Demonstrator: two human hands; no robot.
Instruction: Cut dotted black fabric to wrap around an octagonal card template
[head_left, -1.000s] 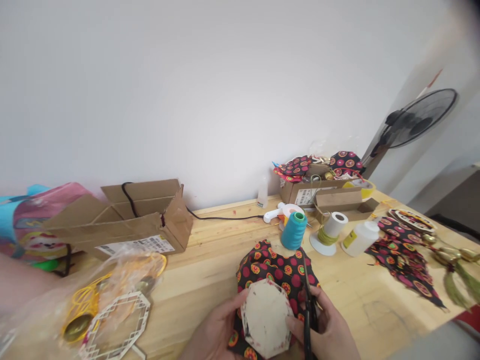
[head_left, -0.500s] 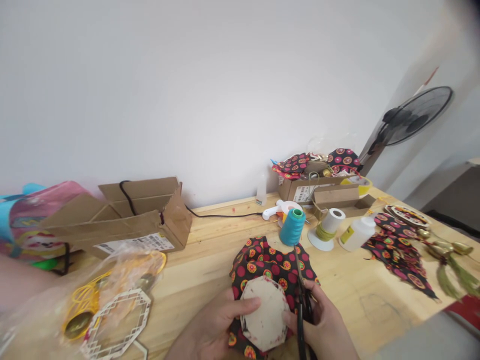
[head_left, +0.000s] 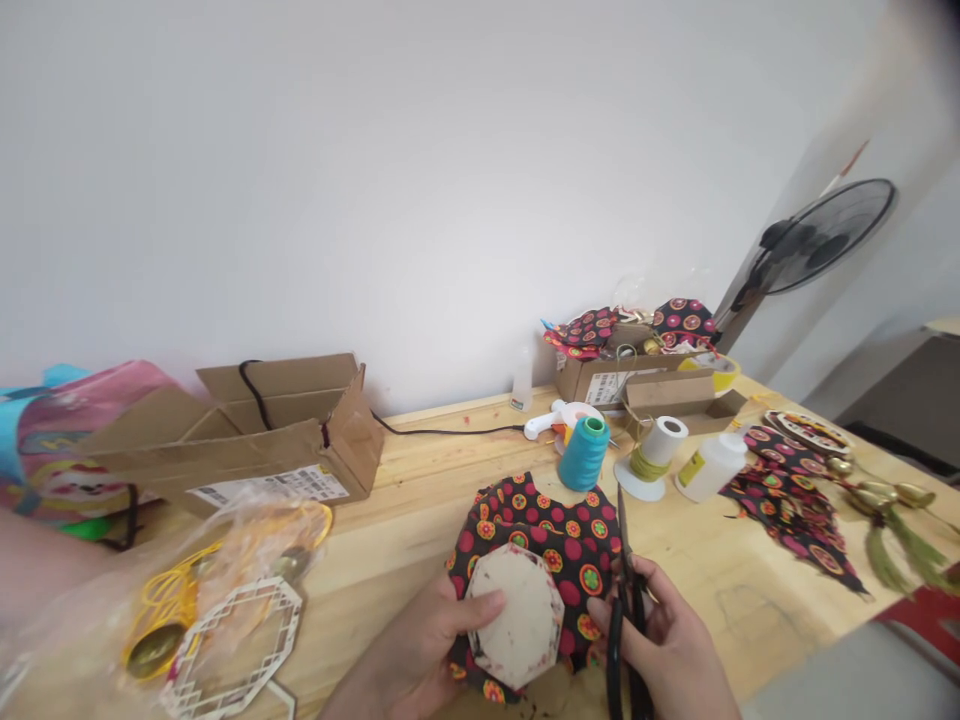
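Observation:
My left hand [head_left: 442,635] grips a pale octagonal board [head_left: 517,618] with its thumb on the face, and patterned fabric [head_left: 540,515] lies behind and around it. The cloth is dark with red dots and orange flowers. In my right hand [head_left: 660,630] are black-handled scissors [head_left: 621,600], blades pointing up and away along the fabric's right edge. My right thumb rests close to the cloth; whether it touches is hard to see. A teal thread cone [head_left: 583,455] stands just beyond the fabric.
Behind stand a green cord spool [head_left: 651,462], a white bottle [head_left: 711,468] and a white glue gun [head_left: 555,418]. Cardboard boxes [head_left: 300,445] line the wall. At left lie a white lattice frame [head_left: 225,650] and plastic-wrapped yellow cord [head_left: 161,600]. Fabric scraps [head_left: 795,525] and green tassels [head_left: 892,555] are at right.
The scissors and my right hand have moved right, away from the board, to the fabric's edge. My left hand has shifted the board and cloth slightly left.

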